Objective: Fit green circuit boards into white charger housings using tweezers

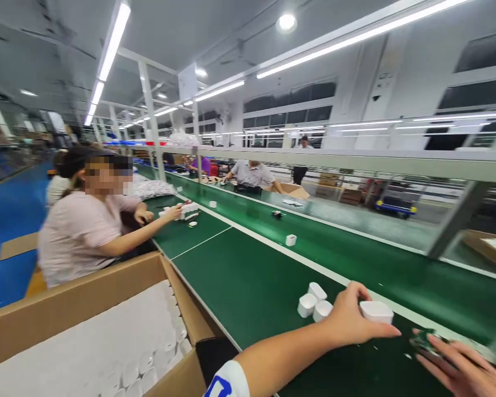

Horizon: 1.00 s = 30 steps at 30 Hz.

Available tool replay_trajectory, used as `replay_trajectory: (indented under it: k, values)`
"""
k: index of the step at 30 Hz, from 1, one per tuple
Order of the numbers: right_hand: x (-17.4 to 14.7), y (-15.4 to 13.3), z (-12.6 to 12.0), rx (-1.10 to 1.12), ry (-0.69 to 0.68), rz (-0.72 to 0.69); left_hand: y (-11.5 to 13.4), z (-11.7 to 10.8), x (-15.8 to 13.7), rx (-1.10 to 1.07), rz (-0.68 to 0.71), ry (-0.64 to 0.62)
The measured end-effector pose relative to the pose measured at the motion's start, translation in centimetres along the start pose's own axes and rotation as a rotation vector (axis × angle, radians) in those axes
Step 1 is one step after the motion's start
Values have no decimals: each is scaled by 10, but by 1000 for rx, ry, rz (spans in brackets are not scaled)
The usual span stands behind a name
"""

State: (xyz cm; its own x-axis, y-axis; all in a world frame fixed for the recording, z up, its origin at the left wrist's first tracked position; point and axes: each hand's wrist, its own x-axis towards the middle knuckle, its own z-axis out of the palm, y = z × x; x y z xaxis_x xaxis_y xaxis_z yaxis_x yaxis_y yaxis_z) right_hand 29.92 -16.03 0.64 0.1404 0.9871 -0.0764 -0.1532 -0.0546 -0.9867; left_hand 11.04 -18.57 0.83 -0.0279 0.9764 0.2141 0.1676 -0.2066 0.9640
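My left hand [349, 320] reaches over the green work surface, its fingers and thumb around a white plastic housing [376, 312] with rounded corners. Just left of that hand, three more white housings [307, 305] stand close together. At the lower right, my right hand [467, 361] is closed on a green circuit board [426, 337], which is partly covered by the fingers and blurred. A few small pale scraps lie on the surface between my two hands.
A cardboard box [176, 275] with stacked white housings under a white sheet stands at the lower left. Beyond it, a co-worker [82, 226] handles white parts. A green conveyor belt [248, 218] carries a white housing [291, 240] and a small dark part [276, 214].
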Motion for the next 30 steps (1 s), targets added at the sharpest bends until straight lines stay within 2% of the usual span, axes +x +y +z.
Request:
replay_trajectory:
  k: [1,2,5,8,10,13,16,19,23,30]
  values:
    - [-8,1,-1,58,-25,106,-2,5,-4,-61,-16,-12]
    - [-15,3,0,126,-33,148,-4,9,-8,-95,-8,-25]
    - [-30,6,9,199,-21,128,-10,14,-14,-121,10,-62]
    - [-38,7,13,228,-12,36,-13,13,-17,-205,-75,-134]
    - [-42,6,11,253,-86,-20,-13,12,-19,-205,-79,-176]
    - [-47,2,7,295,-208,-76,-14,10,-22,-84,-37,-209]
    - [-49,-1,4,324,-278,-45,-19,9,-22,-69,75,-291]
    - [-51,-3,4,362,-315,-26,-24,10,-23,-36,142,-321]
    - [-54,-6,5,399,-353,8,-23,11,-23,-16,143,-319]
    - [-57,-7,5,450,-342,64,-16,11,-27,-62,86,-362]
